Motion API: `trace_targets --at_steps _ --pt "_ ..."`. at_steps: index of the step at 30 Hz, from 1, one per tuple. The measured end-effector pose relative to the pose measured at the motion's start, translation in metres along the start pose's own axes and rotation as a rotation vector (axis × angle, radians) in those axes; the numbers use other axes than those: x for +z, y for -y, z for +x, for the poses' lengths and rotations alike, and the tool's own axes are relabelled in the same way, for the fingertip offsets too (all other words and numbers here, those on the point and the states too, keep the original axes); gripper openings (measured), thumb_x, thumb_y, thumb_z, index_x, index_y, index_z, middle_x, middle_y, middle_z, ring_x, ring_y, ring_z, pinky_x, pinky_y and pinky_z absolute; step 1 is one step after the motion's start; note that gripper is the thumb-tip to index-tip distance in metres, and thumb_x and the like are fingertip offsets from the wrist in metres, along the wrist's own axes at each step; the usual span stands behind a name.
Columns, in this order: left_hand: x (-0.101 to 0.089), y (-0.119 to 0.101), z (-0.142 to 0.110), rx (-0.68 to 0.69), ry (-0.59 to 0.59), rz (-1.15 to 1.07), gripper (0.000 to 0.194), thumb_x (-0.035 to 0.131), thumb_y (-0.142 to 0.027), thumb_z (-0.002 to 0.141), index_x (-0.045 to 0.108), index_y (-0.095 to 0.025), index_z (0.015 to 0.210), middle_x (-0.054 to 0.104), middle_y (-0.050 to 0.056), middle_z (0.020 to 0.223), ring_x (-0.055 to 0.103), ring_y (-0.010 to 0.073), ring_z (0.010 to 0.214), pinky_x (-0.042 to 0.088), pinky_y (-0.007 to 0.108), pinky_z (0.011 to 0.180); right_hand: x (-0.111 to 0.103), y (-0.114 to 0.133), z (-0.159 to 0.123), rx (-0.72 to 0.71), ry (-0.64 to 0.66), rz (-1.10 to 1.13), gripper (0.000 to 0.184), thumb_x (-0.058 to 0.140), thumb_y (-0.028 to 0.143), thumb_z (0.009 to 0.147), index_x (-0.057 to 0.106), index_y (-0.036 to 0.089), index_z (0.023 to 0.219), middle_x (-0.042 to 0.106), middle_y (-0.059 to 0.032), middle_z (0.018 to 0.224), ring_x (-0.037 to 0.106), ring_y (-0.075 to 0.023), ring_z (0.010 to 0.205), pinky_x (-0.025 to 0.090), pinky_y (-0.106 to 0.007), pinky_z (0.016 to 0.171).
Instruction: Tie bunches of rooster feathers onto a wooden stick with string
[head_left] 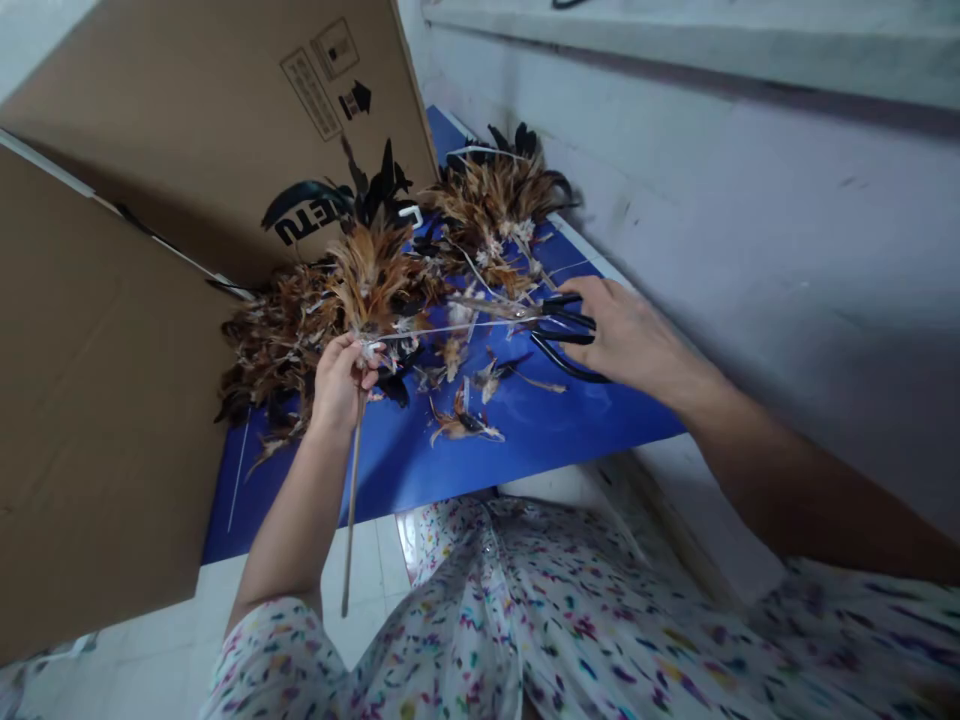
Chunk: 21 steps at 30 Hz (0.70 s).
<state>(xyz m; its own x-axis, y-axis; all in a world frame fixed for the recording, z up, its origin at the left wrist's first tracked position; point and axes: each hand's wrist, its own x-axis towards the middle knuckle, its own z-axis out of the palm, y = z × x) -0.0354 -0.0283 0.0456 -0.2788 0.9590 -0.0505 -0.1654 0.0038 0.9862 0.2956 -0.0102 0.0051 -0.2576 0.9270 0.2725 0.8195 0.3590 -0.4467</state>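
Observation:
My left hand (341, 385) is closed around a feather duster (367, 270), gripping it where the brown and black feathers meet the thin wooden stick (352, 500). The stick hangs down past the table's front edge. From the feather base a pale string (442, 329) runs taut to the right. My right hand (626, 325) has its fingers in the black handles of a pair of scissors (566, 325), whose blades point left along the string. The string reaches the scissors, but where it ends near my right fingers I cannot tell.
Piles of brown feathers (274, 330) lie left on the blue tabletop (420, 465), with another bunch (499, 195) at the back. Loose feathers (465, 425) are scattered in front. A large cardboard box (97, 400) stands at left, a pale wall (750, 230) at right.

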Motion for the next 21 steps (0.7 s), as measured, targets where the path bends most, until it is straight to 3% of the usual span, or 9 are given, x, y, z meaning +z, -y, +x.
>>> trace_targets --at_steps 3,7,13,21 --pt "0.004 0.004 0.006 0.063 -0.018 -0.026 0.03 0.069 -0.023 0.067 0.047 -0.019 0.087 0.065 0.002 0.07 0.053 0.0078 0.052 0.024 0.014 0.038 0.007 -0.002 0.002 0.119 -0.075 0.15 0.073 0.072 0.046 0.067 0.046 0.021 0.131 0.061 -0.01 0.101 0.063 -0.0256 0.085 0.049 -0.035 0.07" --pt "0.012 0.006 0.013 0.101 -0.001 -0.073 0.03 0.071 -0.027 0.068 0.048 -0.019 0.085 0.065 0.002 0.074 0.052 0.0066 0.054 0.026 0.014 0.04 0.013 0.004 0.005 0.146 0.005 0.284 0.09 0.078 0.052 0.058 0.045 0.022 0.137 0.064 -0.008 0.098 0.064 -0.0251 0.084 0.051 -0.036 0.07" --pt "0.022 0.008 0.019 0.085 0.012 -0.213 0.021 0.067 -0.018 0.07 0.051 -0.016 0.082 0.064 0.004 0.073 0.05 0.0059 0.054 0.026 0.013 0.039 0.021 0.018 0.006 0.008 0.102 0.412 0.086 0.075 0.048 0.067 0.043 0.024 0.142 0.055 -0.0106 0.136 0.058 -0.028 0.119 0.048 -0.042 0.098" --pt "0.03 0.006 0.016 0.047 0.053 -0.346 0.012 0.061 -0.009 0.071 0.054 -0.012 0.079 0.063 0.006 0.074 0.049 0.0055 0.053 0.025 0.012 0.038 0.033 0.033 0.007 -0.12 0.154 0.434 0.085 0.075 0.051 0.067 0.044 0.022 0.141 0.051 -0.0094 0.142 0.053 -0.0286 0.128 0.046 -0.04 0.105"
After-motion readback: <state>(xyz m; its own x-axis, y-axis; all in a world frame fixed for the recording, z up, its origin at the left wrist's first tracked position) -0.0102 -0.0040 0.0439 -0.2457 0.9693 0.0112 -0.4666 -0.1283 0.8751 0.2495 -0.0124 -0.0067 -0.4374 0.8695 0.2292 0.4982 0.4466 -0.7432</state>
